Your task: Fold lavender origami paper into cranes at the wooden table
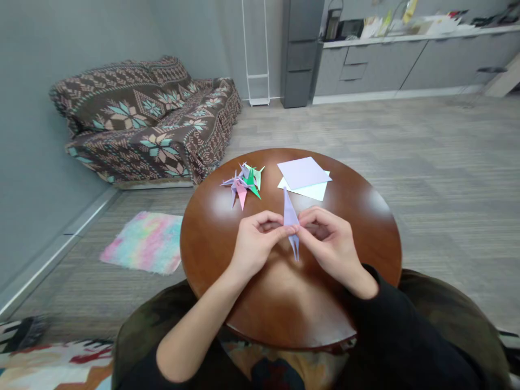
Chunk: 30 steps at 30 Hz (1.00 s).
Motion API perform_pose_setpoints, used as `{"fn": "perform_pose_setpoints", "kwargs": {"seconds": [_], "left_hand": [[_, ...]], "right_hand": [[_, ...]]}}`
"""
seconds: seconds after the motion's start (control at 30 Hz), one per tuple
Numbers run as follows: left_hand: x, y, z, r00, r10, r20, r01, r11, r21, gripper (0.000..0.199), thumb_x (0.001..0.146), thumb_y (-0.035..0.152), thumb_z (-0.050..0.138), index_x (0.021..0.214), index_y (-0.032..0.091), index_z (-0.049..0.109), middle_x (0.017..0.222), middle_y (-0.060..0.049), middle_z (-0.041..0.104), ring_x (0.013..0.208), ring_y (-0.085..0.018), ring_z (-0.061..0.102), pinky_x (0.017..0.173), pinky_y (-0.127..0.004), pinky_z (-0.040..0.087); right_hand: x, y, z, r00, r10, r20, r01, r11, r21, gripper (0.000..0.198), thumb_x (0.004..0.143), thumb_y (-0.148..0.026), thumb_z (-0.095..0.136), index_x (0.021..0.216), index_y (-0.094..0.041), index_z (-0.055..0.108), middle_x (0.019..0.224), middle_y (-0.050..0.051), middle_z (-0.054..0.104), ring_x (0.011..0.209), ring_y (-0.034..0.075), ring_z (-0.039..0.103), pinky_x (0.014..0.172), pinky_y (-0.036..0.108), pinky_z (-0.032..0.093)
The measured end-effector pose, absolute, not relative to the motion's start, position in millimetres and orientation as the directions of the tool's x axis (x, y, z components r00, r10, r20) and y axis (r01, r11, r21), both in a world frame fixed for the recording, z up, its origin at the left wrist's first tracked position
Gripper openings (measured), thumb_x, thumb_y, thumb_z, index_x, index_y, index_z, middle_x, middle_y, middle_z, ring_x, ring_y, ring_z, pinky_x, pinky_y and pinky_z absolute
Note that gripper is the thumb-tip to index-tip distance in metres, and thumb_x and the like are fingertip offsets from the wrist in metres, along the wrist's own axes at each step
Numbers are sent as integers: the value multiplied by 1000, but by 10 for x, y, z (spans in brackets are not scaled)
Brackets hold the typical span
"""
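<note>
A narrow folded piece of lilac origami paper (289, 211) is held over the middle of the round table, one long point upward and two thin points downward. My left hand (262, 235) pinches its left edge between thumb and fingers. On the right edge, my right hand (327, 235) grips it the same way, and the two thumbs nearly meet at its middle. Beyond my left hand lies a cluster of folded paper cranes (244, 184) in lilac, pink and green. Past my right hand is a small stack of square paper (304, 172), lilac on top of pale green.
The round brown wooden table (284, 319) stands close in front of my lap. A patterned covered sofa (162, 119) is at the back left, with a fluffy pastel rug (144, 241) on the floor. Grey kitchen cabinets (377, 65) and a grey fridge (300, 54) line the far wall.
</note>
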<state>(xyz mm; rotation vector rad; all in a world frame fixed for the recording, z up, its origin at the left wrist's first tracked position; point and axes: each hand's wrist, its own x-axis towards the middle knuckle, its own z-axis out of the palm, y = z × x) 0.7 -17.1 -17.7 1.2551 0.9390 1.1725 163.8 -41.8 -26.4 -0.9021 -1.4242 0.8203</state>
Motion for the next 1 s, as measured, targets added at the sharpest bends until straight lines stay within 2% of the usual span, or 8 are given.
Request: {"fn": "perform_pose_setpoints", "kwargs": {"seconds": [0.23,0.43,0.63,0.73,0.83,1.0], "left_hand": [[54,-206,-178,114,985,129,-207,-104,973,23,64,26,93,77,16,77,79,-2,78,76,-16,73,79,-27,61],[70,-219,-171,102,979,176,-170,-158,973,18,71,24,88,81,17,75,81,-2,78,77,-16,73,78,-26,61],[88,-223,-179,33,983,182,-184,-173,968,34,71,23,89,96,19,66,82,-1,77,79,-16,74,78,-25,60],[89,-221,-182,65,968,241,-140,-231,963,19,77,21,83,89,17,69,83,-1,75,79,-14,72,76,-23,59],[82,-216,-172,86,960,267,-73,-261,963,7,82,21,77,84,16,72,81,-1,74,76,-13,70,72,-21,57],[81,-222,-160,56,962,267,7,-268,963,5,83,20,75,80,17,74,78,-1,75,72,-13,67,70,-21,55]], "right_hand": [[1569,-432,-287,92,872,482,77,476,-876,14,90,-16,71,77,-20,67,85,3,64,75,14,61,62,27,48],[1530,-417,-306,199,870,451,41,452,-891,13,87,-17,76,76,-20,70,86,3,66,80,16,63,68,29,50],[1512,-396,-320,189,922,338,-40,351,-935,11,85,-24,79,79,-20,70,85,4,71,78,17,67,73,31,55],[1518,-391,-303,207,934,290,-61,308,-949,14,81,-25,82,84,-21,69,82,2,72,75,17,67,72,30,55],[1530,-392,-298,164,944,285,-58,298,-953,13,84,-27,80,87,-21,69,83,2,72,75,16,67,72,29,54],[1532,-404,-303,93,942,321,4,322,-947,9,93,-28,70,88,-20,71,86,2,71,79,16,65,75,29,52]]}}
